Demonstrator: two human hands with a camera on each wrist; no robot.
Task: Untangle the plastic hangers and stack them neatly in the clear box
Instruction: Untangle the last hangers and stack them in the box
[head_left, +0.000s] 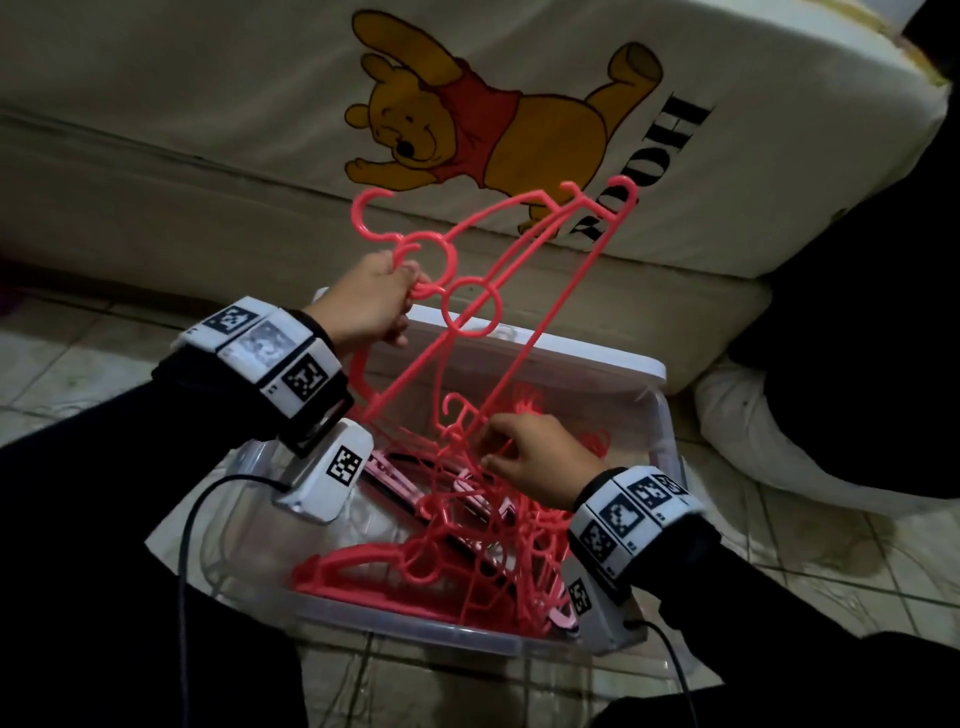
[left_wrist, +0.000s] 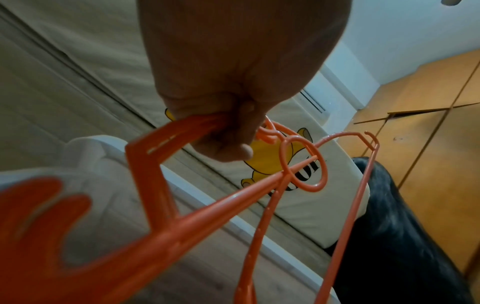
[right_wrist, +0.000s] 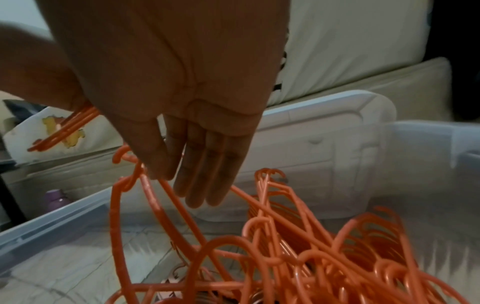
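My left hand (head_left: 402, 296) grips a few coral-pink plastic hangers (head_left: 519, 291) by their necks and holds them raised above the clear box (head_left: 415, 631). In the left wrist view its curled fingers (left_wrist: 233, 142) wrap a flat hanger shoulder, and a ring hook (left_wrist: 303, 164) is threaded over another hanger's bar. Their lower ends still reach into the tangled hanger pile (head_left: 467, 551) inside the box. My right hand (head_left: 493, 447) hovers over the pile (right_wrist: 311, 257) with straight fingers (right_wrist: 197, 181). Its index fingertip touches one thin hanger's top.
A white lid (head_left: 571, 353) leans behind the box. A cream mattress with a bear print (head_left: 260, 156) lies beyond it. To the right are dark fabric (head_left: 857, 312) and a white cushion (head_left: 779, 441). Tiled floor (head_left: 779, 545) surrounds the box. A purple bottle (right_wrist: 55, 198) stands outside its wall.
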